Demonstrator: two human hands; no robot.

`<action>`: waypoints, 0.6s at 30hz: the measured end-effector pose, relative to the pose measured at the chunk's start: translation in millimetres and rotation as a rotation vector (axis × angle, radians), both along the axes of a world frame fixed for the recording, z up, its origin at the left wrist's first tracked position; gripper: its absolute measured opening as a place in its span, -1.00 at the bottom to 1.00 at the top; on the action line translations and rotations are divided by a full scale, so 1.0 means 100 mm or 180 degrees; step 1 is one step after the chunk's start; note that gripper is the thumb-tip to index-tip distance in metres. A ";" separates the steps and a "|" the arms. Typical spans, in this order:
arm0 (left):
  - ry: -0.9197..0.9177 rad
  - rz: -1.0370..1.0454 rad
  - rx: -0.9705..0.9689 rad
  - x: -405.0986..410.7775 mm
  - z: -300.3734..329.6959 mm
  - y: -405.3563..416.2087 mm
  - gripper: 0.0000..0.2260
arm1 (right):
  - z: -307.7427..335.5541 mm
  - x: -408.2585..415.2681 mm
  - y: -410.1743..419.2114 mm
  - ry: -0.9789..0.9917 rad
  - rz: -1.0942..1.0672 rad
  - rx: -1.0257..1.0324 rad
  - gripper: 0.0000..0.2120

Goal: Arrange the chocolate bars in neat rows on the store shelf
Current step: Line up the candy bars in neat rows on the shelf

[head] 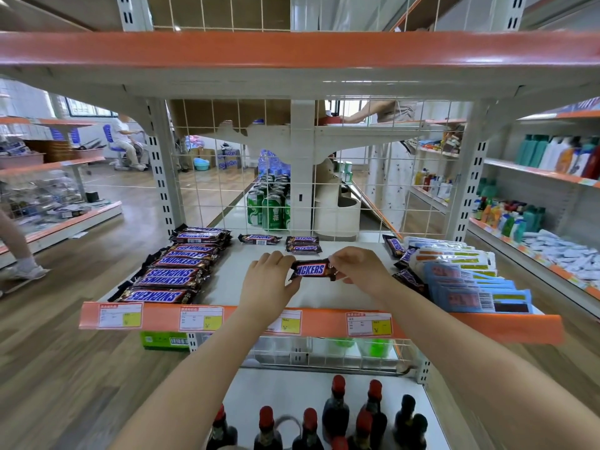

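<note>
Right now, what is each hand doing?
Left hand: grips the Snickers bar by its left end.
Right hand: pinches the bar's right end.

Around me runs a wooden plank floor [65, 368]. At upper left of the frame a window [84, 109] lets in daylight. White wire mesh [227, 177] backs my rack; another shelving unit [535, 177] fills the right.

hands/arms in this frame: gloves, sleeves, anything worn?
Nothing worn that shows. Left hand and right hand are bare, no gloves, no rings visible. Both forearms are bare to the frame edge: no sleeves, watch or wristband in view.
</note>
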State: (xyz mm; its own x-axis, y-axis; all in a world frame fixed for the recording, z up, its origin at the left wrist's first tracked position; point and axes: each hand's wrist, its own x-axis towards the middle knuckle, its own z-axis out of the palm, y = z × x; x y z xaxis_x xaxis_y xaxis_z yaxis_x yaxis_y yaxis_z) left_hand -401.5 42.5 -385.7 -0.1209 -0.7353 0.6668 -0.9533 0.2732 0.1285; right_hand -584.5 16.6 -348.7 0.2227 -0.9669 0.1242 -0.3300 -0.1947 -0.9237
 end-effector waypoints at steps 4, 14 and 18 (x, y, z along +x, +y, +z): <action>0.1283 -0.0024 0.0633 -0.05 0.08 0.09 -0.46 | 0.01 0.01 0.00 -0.0228 -0.0126 -0.0109 -0.85; 0.3653 -0.0532 0.1602 -0.07 0.18 0.17 -0.76 | 0.07 0.00 0.03 -0.0647 -0.0266 0.0061 -0.95; 0.3806 -0.0647 0.1636 -0.11 0.18 0.17 -0.80 | 0.06 0.03 0.07 -0.0721 -0.0221 0.0152 -0.94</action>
State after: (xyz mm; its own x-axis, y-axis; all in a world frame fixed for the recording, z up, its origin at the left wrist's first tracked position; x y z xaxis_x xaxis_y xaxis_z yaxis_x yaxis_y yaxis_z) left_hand -412.4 59.3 -367.9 0.2070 -0.9742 0.0903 -0.1274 0.0646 0.9897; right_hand -581.4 23.6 -342.3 0.1272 -0.9849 0.1173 -0.1244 -0.1332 -0.9832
